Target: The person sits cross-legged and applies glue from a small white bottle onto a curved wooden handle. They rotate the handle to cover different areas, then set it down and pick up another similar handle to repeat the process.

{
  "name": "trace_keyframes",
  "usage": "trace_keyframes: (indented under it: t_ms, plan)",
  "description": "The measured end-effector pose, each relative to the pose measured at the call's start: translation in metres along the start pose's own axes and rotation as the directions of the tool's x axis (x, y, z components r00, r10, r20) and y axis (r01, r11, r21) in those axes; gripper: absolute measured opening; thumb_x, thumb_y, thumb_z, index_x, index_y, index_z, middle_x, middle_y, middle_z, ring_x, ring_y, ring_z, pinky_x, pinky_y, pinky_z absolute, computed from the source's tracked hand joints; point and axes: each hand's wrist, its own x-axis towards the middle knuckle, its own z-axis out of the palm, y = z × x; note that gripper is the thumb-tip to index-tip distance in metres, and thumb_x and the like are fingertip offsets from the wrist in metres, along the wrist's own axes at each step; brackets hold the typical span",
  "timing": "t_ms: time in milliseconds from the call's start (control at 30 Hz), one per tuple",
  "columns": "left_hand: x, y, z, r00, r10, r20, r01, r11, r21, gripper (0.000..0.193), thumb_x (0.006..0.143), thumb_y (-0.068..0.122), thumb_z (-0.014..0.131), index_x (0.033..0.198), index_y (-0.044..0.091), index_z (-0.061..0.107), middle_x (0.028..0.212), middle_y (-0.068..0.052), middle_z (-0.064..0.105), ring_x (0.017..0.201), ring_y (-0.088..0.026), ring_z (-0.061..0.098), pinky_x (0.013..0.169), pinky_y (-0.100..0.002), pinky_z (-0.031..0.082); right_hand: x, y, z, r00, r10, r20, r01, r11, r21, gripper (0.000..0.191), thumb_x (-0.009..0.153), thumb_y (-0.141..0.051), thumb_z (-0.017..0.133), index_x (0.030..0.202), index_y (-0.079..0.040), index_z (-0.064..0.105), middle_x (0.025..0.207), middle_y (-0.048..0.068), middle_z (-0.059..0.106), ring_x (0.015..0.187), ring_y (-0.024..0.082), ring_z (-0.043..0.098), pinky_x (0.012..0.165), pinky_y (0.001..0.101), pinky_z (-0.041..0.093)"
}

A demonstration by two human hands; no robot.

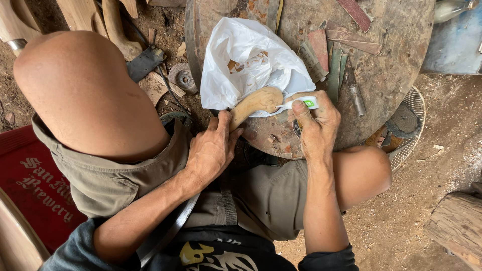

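Observation:
My left hand point(212, 148) grips the lower end of a curved, pale wooden handle piece point(256, 103) that rests at the near edge of a round worn work table point(396, 65). My right hand point(316, 123) is closed around a small white tube with a green mark point(300, 104), its tip pointed at the top end of the wooden piece. A crumpled white plastic bag point(251, 55) lies on the table just behind the wood.
Strips of sandpaper point(326, 55) and a small metal cylinder point(357, 99) lie on the table. A grinding disc point(182, 78), a dark blade piece point(144, 62) and wood offcuts sit on the dirt floor at left. A wire fan guard point(409, 125) lies at right, a log point(457, 226) lower right.

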Motion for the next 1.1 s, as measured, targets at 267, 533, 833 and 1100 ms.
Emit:
trace_keyframes:
  t_ms: [267, 533, 833, 1100]
  plan:
    - [0.001, 0.001, -0.003, 1.000, 0.002, 0.004, -0.002, 1.000, -0.009, 0.036, 0.101, 0.028, 0.061, 0.121, 0.004, 0.043, 0.101, -0.027, 0.066, 0.069, -0.045, 0.070, 0.051, -0.052, 0.057, -0.001, 0.004, 0.000, 1.000, -0.006, -0.023, 0.005, 0.997, -0.076, 0.017, 0.101, -0.015, 0.073, 0.106, 0.000, 0.068, 0.096, 0.007, 0.073, 0.073, 0.009, 0.062, 0.065, 0.0245, 0.054]
    - [0.002, 0.000, -0.003, 1.000, 0.001, -0.015, -0.001, 1.000, -0.008, 0.037, 0.100, 0.029, 0.061, 0.121, 0.005, 0.043, 0.099, -0.027, 0.066, 0.071, -0.046, 0.070, 0.054, -0.053, 0.057, 0.001, 0.000, 0.001, 1.000, -0.026, 0.001, 0.025, 0.986, -0.162, 0.023, 0.100, -0.021, 0.075, 0.106, 0.000, 0.069, 0.094, 0.006, 0.072, 0.074, 0.009, 0.062, 0.065, 0.0239, 0.052]
    - [0.000, -0.006, 0.002, 1.000, 0.013, -0.026, -0.014, 1.000, -0.014, 0.038, 0.098, 0.029, 0.062, 0.121, 0.004, 0.044, 0.098, -0.026, 0.066, 0.070, -0.047, 0.070, 0.054, -0.054, 0.056, 0.001, 0.003, 0.002, 1.000, -0.028, -0.008, 0.027, 0.995, -0.095, 0.024, 0.102, -0.022, 0.074, 0.106, 0.001, 0.068, 0.093, 0.006, 0.072, 0.074, 0.009, 0.062, 0.065, 0.0242, 0.053]
    - [-0.013, 0.005, -0.011, 0.974, 0.192, -0.121, -0.147, 0.939, 0.310, 0.045, 0.095, 0.030, 0.066, 0.124, -0.001, 0.051, 0.101, -0.023, 0.058, 0.090, -0.041, 0.061, 0.065, -0.052, 0.056, 0.005, 0.001, -0.001, 0.995, -0.070, -0.066, 0.075, 0.994, 0.075, 0.026, 0.101, -0.022, 0.077, 0.106, 0.002, 0.065, 0.097, 0.009, 0.072, 0.073, 0.011, 0.061, 0.066, 0.0255, 0.051]
